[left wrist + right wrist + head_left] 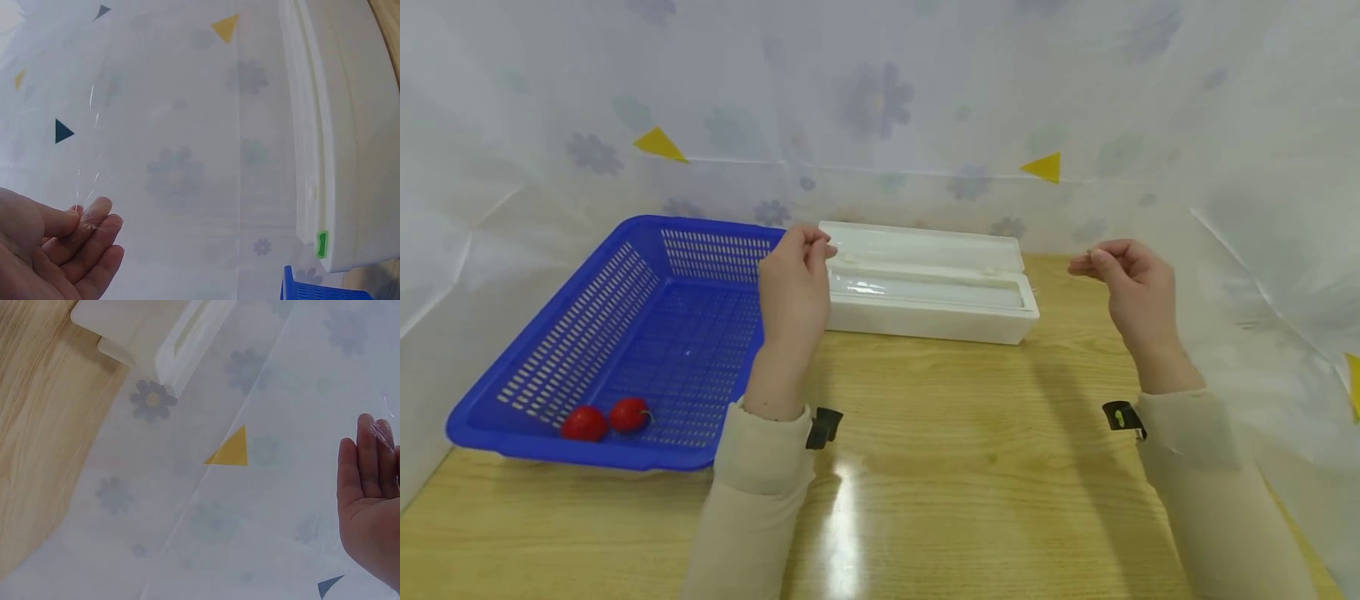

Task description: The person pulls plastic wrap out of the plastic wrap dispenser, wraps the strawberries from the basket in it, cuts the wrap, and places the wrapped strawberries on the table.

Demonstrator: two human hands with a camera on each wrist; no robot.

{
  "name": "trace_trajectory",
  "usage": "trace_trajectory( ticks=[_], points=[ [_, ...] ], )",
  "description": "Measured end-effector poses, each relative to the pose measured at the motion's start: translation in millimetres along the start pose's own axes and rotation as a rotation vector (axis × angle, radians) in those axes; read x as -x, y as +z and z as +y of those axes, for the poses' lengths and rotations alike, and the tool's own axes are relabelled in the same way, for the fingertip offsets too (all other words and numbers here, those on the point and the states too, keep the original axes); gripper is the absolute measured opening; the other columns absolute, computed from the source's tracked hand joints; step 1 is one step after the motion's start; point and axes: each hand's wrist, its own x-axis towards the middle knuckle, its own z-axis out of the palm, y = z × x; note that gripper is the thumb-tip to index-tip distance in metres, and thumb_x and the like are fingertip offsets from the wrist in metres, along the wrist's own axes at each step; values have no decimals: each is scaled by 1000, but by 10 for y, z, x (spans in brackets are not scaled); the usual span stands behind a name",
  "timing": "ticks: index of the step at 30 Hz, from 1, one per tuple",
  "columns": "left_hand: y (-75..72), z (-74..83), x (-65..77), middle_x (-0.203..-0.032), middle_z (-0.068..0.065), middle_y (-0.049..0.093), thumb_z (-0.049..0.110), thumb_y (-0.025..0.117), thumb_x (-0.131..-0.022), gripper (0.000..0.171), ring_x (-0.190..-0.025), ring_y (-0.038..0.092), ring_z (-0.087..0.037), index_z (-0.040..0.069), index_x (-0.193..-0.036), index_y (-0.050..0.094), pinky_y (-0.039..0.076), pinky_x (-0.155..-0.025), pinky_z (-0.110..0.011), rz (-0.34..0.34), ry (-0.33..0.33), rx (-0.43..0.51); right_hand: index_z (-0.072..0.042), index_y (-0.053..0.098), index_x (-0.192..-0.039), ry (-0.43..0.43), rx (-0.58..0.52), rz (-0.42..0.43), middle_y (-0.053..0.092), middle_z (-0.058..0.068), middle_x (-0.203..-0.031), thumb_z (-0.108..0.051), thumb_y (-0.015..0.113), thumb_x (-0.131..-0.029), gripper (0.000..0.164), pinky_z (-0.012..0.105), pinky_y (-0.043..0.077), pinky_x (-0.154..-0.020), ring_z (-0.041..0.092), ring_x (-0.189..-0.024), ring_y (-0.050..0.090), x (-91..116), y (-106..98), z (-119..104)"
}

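The person's left hand (796, 283) and right hand (1138, 292), raised over the wooden table (940, 467), are well apart. I read the left as pinching clear film (103, 226) between thumb and fingers, and the right as likewise pinching film at its fingertips, though its thumb is out of frame in the right wrist view. Glints run from the left fingertips, but the film is too transparent for me to trace across the gap; I judge it a single sheet, gripped at opposite edges so that it does not cling to itself. Beyond and between the hands lies a white box (925, 322), its lid tipped back, presumably to leave the long trough accessible. Left of the left hand is a blue basket (625, 455), with two red fruits (584, 424) inside its near end, placed aside, I suppose, to give the hands room.
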Motion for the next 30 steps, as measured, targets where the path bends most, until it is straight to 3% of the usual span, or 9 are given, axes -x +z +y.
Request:
trace_trajectory(
  ticks=[6, 12, 17, 22, 27, 30],
  points=[
    [-134, 13, 84, -93, -12, 71, 9, 48, -97, 16, -87, 66, -23, 0, -100, 60, 48, -66, -32, -49, 20, 13, -4, 61, -91, -21, -82, -22, 70, -8, -77, -16, 59, -91, 12, 9, 47, -82, 3, -73, 67, 73, -53, -50],
    [-344, -54, 157, -92, -11, 71, 10, 47, -97, 16, -85, 65, -22, 1, -100, 61, 45, -64, -30, -209, 42, -42, -3, 63, -89, -61, -144, -149, 71, -5, -74, -6, 57, -91, 7, 11, 47, -82, 6, -72, 67, 166, -144, -77],
    [-534, -84, 217, -91, -7, 70, 12, 47, -97, 16, -83, 62, -20, 5, -100, 61, 46, -67, -31, -397, 35, -95, 6, 62, -87, -124, -172, -359, 70, 1, -77, 11, 47, -90, 16, 15, 49, -81, 10, -74, 68, 238, -286, -73],
    [-696, -96, 272, -90, -4, 68, 14, 49, -97, 14, -82, 60, -18, 9, -97, 62, 46, -68, -31, -576, 37, -124, 5, 63, -90, -124, -128, -626, 69, 3, -84, 19, 42, -88, 26, 16, 51, -79, 11, -77, 67, 286, -419, -49],
    [-772, -141, 312, -88, -1, 69, 17, 55, -94, 9, -79, 58, -14, 10, -94, 61, 44, -65, -30, -797, 50, -179, 1, 60, -94, -52, 8, -979, 68, 0, -89, 17, 40, -90, 27, 19, 52, -79, 10, -84, 67, 263, -446, 17],
    [-729, -162, 338, -87, 2, 70, 23, 52, -95, 14, -83, 62, -12, 12, -97, 60, 46, -70, -30, -885, 34, -250, 0, 60, -95, 19, 101, -1117, 66, -1, -90, 11, 41, -93, 22, 23, 54, -77, 11, -85, 65, 273, -415, 66]
  ],
)
